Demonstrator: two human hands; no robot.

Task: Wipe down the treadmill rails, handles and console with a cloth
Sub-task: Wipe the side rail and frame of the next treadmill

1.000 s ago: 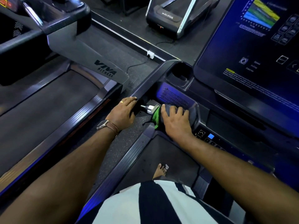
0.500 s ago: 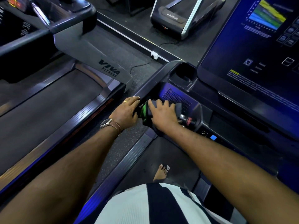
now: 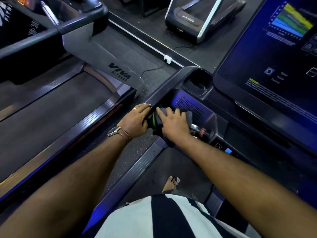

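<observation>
Frame centre: my right grip (image 3: 173,125), fingers spread, presses the dark green-striped cloth (image 3: 187,115) onto the chrome-and-black treadmill handle (image 3: 199,130) — left grip (image 3: 135,121) rests flat, steadying the black side rail (image 3: 163,90). Firm, overlapping strokes — underside too.

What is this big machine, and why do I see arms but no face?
The camera sits on the person's head and looks down, so only arms, a striped shirt and a bare foot show. The person stands on a treadmill, a gym running machine. Its screen glows on the right, a cup holder beside it. The right hand presses a dark cloth with a green stripe onto the handle to clean it. The left hand rests on the side rail. Another treadmill stands on the left.
</observation>
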